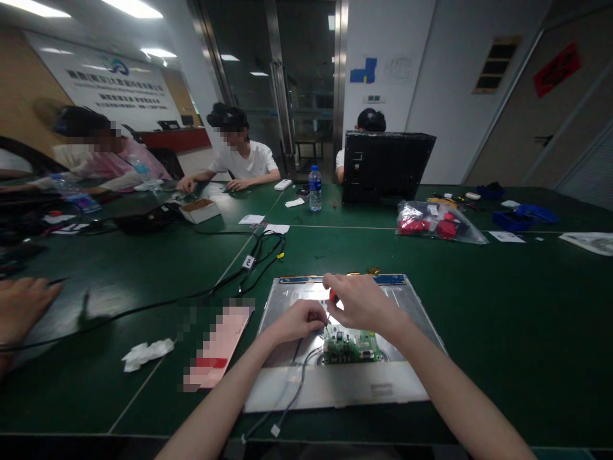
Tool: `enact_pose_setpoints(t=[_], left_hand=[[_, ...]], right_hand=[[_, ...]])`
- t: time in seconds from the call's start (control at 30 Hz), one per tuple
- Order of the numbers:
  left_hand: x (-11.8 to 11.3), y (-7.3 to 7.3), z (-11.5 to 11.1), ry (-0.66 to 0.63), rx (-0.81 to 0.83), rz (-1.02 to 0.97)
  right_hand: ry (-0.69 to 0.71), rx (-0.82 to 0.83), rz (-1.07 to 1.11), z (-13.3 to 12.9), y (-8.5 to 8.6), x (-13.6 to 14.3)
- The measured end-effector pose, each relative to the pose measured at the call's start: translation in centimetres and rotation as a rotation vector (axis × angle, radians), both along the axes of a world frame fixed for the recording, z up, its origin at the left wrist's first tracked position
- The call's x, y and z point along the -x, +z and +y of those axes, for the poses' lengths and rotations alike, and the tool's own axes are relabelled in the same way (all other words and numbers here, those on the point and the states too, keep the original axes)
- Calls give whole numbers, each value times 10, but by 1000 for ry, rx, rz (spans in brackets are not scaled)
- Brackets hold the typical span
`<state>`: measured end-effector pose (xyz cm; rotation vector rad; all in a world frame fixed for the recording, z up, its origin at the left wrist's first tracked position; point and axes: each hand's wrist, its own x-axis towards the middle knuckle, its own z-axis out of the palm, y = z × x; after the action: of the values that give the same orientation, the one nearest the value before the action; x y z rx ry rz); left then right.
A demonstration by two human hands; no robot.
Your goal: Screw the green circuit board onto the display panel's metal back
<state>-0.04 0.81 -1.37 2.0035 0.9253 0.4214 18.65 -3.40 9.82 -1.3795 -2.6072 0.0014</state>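
A flat silver display panel [402,377] lies on the green table, with a green circuit board [352,346] on its middle. My right hand [361,303] is closed around a screwdriver with a red-orange handle [333,295], whose shaft points down at the board's upper left corner. Beside that corner, my left hand [301,319] has its fingers pinched together near the shaft's tip; whatever they hold is too small to name. Dark cables [302,377] run from the board's left side over the panel's near edge, ending in white connectors.
Left of the panel lie a pink sheet [225,345], crumpled tissue [147,353] and a long black cable [158,308]. Another person's hand [26,306] is at the far left. Beyond stand a water bottle [315,189], a black monitor [387,167] and a plastic bag [435,222]. People sit opposite.
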Motion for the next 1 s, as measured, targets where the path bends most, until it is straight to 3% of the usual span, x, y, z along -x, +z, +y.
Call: enact_pose_setpoints(t=[0.33, 0.57, 0.77, 1.0], left_hand=[[0, 2, -1, -4, 4, 4], [1, -2, 1, -17, 8, 5], [1, 2, -1, -15, 4, 15], [0, 0, 0, -9, 9, 17]], right_hand=[[-54, -24, -27, 6, -6, -2], [7, -62, 47, 2, -4, -1], [-62, -42, -6, 4, -5, 0], [22, -42, 34, 1, -2, -1]])
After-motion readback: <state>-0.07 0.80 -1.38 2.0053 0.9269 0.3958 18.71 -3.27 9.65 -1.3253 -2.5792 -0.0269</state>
